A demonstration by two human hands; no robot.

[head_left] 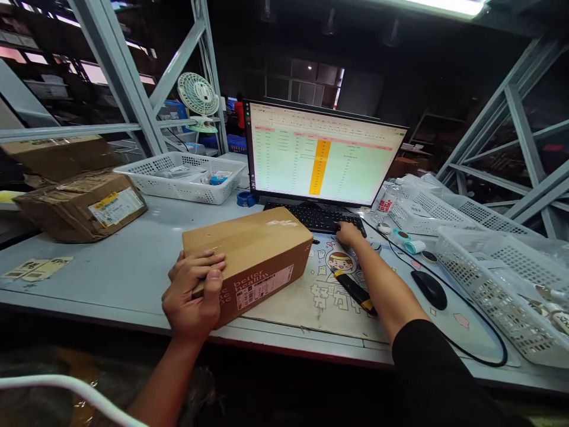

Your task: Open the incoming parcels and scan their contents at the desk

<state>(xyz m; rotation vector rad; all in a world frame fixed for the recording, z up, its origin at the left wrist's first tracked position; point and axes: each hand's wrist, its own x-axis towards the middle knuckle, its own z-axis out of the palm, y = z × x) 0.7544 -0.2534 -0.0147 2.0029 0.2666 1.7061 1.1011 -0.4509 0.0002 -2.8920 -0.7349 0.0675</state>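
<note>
A long brown cardboard box point(249, 237) with printed lettering and a white barcode label point(262, 287) lies at the front of the desk. My left hand point(195, 293) grips its near left end, fingers on top and thumb against the side. My right hand point(349, 234) reaches to the right end of a black keyboard point(315, 218), fingers bent over the keys and holding nothing. Behind the keyboard stands a lit monitor point(320, 154) showing a spreadsheet with an orange column. A black and yellow utility knife point(354, 290) rests on the printed desk mat point(306, 305), beside my right forearm.
Worn cartons point(80, 204) stand at the left, near a white basket point(178, 190) of small items and a fan point(198, 98). On the right are a black mouse point(429, 289), its looping cable, and a white basket point(502, 302). Metal frame bars rise on both sides.
</note>
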